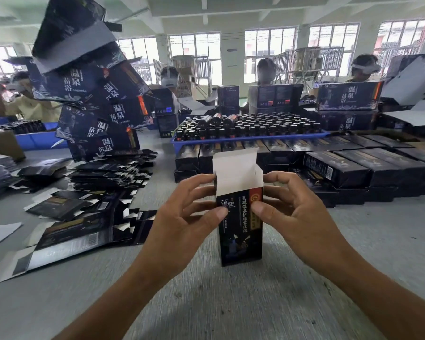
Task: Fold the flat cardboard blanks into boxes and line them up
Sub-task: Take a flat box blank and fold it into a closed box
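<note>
Small dark printed cardboard box point(241, 224) stands upright on the grey table point(231, 303), near centre, top open with its white lid flap point(234, 165) sticking up. Left hand point(182, 217) pinches the box's left upper edge, thumb on the front face, fingers curled round the far side. Right hand point(297, 214) does the same on the right edge, thumb on the orange label.

Flat dark cardboard blanks point(88, 207) lie scattered and stacked on the table to the left. Rows of finished dark boxes point(353, 165) lie far right, just behind the held box. Beyond them a blue plastic tray point(250, 138) full of dark bottles. Leaning tower of large dark printed cartons point(96, 101) far left.
</note>
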Available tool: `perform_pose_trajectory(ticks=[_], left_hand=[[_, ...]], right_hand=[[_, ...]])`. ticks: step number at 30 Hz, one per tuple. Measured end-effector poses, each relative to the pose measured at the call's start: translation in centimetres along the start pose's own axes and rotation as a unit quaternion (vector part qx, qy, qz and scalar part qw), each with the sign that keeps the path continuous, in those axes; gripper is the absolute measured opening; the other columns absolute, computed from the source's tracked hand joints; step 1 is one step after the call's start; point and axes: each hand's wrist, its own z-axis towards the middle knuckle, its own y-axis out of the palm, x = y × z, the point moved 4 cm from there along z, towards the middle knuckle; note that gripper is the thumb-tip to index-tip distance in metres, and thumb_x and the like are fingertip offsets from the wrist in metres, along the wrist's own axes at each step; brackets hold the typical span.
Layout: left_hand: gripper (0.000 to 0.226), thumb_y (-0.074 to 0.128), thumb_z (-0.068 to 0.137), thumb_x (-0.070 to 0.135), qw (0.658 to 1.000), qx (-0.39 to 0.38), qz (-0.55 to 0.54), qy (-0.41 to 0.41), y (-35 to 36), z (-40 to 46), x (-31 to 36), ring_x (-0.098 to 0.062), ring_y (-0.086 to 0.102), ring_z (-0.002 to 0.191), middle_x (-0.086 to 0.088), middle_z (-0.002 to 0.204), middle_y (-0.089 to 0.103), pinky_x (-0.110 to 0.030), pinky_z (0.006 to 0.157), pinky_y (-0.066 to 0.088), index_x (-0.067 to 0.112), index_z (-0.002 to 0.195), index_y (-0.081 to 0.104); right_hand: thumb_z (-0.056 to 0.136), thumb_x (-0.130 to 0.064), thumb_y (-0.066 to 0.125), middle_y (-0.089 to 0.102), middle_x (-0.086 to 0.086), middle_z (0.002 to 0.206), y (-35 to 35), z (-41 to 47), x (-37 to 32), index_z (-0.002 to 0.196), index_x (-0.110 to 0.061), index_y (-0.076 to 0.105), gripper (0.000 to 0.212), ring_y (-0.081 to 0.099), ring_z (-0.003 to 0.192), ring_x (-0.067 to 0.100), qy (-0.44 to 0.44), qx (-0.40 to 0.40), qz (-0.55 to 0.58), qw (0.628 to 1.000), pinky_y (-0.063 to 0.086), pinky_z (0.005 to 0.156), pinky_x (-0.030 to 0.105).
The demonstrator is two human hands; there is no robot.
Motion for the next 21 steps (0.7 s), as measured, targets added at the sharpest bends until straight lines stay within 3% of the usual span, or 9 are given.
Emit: perform_pose_trajectory(ticks=[6, 10, 14, 17, 21], left_hand=[[0.038, 0.07, 0.084, 0.03, 0.999, -0.002, 0.039, 0.005, 0.0, -0.1, 0.1, -0.01, 0.067, 0.111, 0.014, 0.122, 0.069, -0.018, 0.082, 0.055, 0.04, 0.121, 0.066], [0.032, 0.071, 0.084, 0.03, 1.0, 0.001, 0.019, -0.001, -0.1, -0.1, 0.3, -0.015, 0.069, 0.108, 0.01, 0.117, 0.072, -0.025, 0.083, 0.058, 0.04, 0.115, 0.07], [0.023, 0.071, 0.084, 0.035, 1.0, 0.011, 0.0, 0.011, -0.3, -0.1, 0.9, -0.02, 0.071, 0.104, 0.006, 0.114, 0.073, -0.038, 0.086, 0.06, 0.033, 0.107, 0.072], [0.02, 0.069, 0.084, 0.027, 0.999, 0.02, -0.006, 0.033, -0.4, 0.0, 1.3, -0.013, 0.068, 0.112, 0.014, 0.126, 0.067, -0.027, 0.084, 0.058, 0.026, 0.102, 0.076], [0.022, 0.07, 0.082, 0.024, 0.999, 0.029, 0.006, 0.045, -0.3, 0.0, 1.4, -0.007, 0.068, 0.11, 0.018, 0.122, 0.068, -0.019, 0.081, 0.056, 0.019, 0.103, 0.074]], right_hand=[[0.094, -0.027, 0.065, 0.059, -0.037, 0.12, 0.4, -0.2, -0.7, 0.129, -0.06, 0.052, 0.05, 0.057, 0.111, -0.016, -0.038, -0.017, -0.071, 0.997, 0.047, 0.074, 0.001], [0.094, -0.034, 0.063, 0.059, -0.037, 0.118, 0.3, -0.2, -0.8, 0.13, -0.058, 0.054, 0.044, 0.057, 0.112, -0.015, -0.043, -0.035, -0.083, 0.995, 0.047, 0.074, 0.001], [0.088, -0.056, 0.054, 0.062, -0.03, 0.12, 0.1, -0.2, -1.1, 0.126, -0.064, 0.054, 0.038, 0.06, 0.112, -0.006, -0.04, -0.044, -0.096, 0.994, 0.055, 0.081, 0.019], [0.09, -0.052, 0.053, 0.06, -0.03, 0.126, 0.2, -0.3, -1.4, 0.124, -0.058, 0.059, 0.035, 0.06, 0.115, -0.005, -0.053, -0.039, -0.088, 0.994, 0.057, 0.085, 0.022], [0.089, -0.042, 0.058, 0.054, -0.034, 0.135, 0.3, -0.5, -2.0, 0.12, -0.042, 0.067, 0.033, 0.054, 0.125, -0.005, -0.08, -0.021, -0.062, 0.995, 0.053, 0.093, 0.018]])
